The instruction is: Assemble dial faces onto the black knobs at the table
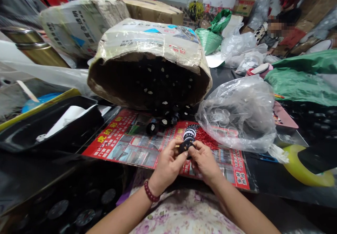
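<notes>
My left hand [171, 158] and my right hand [204, 159] meet over the front of a red printed board [123, 153]. Between their fingertips is a small round black part [186, 146] with tiny brass-coloured spots; both hands are closed on it. Just beyond it lies a row of black-and-white ringed discs [190, 133]. To its right is a heap of thin red pieces [207, 139]. Several black round parts [152, 128] with pale marks spill from a large open sack-wrapped carton [150, 42] behind the board. The fingers partly cover the held part.
A clear plastic bag [239, 111] of discs rests right of the board, near a yellow tape roll [292, 156]. On the left are a black tray [79, 132] holding a white paper piece and a gold flask [37, 48]. Another person [279, 27] sits at the back right.
</notes>
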